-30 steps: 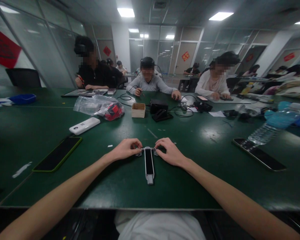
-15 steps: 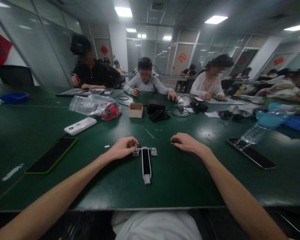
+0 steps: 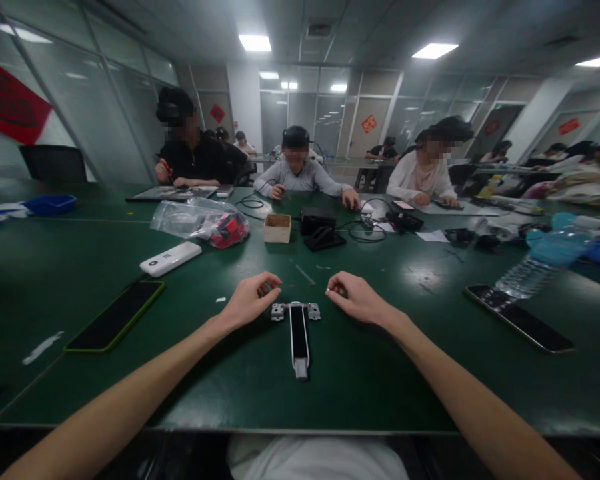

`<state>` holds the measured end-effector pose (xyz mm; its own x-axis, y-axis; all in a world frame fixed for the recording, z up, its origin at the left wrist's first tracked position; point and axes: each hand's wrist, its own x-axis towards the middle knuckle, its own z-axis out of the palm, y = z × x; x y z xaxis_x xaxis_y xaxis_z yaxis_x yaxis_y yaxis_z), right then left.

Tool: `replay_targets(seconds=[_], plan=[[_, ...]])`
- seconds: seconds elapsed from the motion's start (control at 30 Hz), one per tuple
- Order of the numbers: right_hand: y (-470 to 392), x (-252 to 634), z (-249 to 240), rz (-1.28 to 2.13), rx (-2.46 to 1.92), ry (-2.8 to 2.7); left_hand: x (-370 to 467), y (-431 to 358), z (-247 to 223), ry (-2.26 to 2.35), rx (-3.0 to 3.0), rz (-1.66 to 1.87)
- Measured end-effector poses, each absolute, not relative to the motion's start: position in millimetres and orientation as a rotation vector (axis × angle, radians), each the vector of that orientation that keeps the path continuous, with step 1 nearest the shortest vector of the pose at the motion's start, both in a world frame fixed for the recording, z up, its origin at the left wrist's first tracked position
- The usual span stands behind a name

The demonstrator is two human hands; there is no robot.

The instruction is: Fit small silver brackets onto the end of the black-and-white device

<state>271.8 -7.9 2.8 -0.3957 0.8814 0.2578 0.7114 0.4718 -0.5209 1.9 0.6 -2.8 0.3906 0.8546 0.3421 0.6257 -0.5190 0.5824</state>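
In front of me on the green table lies a slim white-rimmed stick with a black face (image 3: 299,333) and a grey end piece. Across its far end run a left metal bracket (image 3: 278,311) and a right metal bracket (image 3: 314,311). My left hand (image 3: 253,297) hovers by the left bracket, fingers curved and apart, with nothing visible in them. My right hand (image 3: 356,297) is to the right of the right bracket, apart from it, thumb and fingertips pinched together. A tiny pale spot shows at that pinch, too small to name.
A green-edged phone (image 3: 116,317) and a white device (image 3: 171,259) lie to the left. On the right, a plastic bottle (image 3: 533,267) rests by another phone (image 3: 520,319). Farther back are a small box (image 3: 277,229), a plastic bag (image 3: 195,220) and a black stand (image 3: 325,238). Several people sit beyond.
My right hand has come left, closer to the stick and brackets. My left fingers have drawn away from the left bracket and parted. The view has shifted slightly.
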Motion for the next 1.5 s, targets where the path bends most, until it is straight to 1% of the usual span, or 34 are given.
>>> replay_targets(seconds=[0.23, 0.37, 0.57, 0.73, 0.97, 1.1, 1.27, 1.5], plan=[[-30.1, 221.2, 10.5, 0.757, -1.143, -2.087, 10.9, -10.1, -5.5, 1.073, 2.551, 0.877], [-29.3, 215.8, 9.4, 0.831, -1.086, -2.118, 15.8, -14.3, -8.9, 0.958, 2.615, 0.878], [-21.9, 215.8, -1.5, 0.907, -1.085, -2.126, 18.7, -17.0, -8.8, 1.001, 2.633, 0.827], [-22.0, 216.5, 0.4, 0.894, -1.076, -2.117, 18.1, -17.2, -2.7, 1.079, 2.597, 0.826], [-17.9, 239.3, -1.8, 0.626, -1.216, -2.18, -0.9, -4.5, 10.5, 1.254, 2.44, 0.589], [-14.3, 250.9, -13.5, 0.656, -1.291, -2.212, -6.9, 0.6, 8.4, 1.219, 2.335, 0.517], [-14.6, 249.8, -16.4, 0.638, -1.257, -2.249, -6.3, 2.9, 4.1, 1.193, 2.339, 0.441], [-14.7, 247.3, -18.6, 0.597, -1.187, -2.264, -5.5, 5.2, 2.1, 1.171, 2.26, 0.449]])
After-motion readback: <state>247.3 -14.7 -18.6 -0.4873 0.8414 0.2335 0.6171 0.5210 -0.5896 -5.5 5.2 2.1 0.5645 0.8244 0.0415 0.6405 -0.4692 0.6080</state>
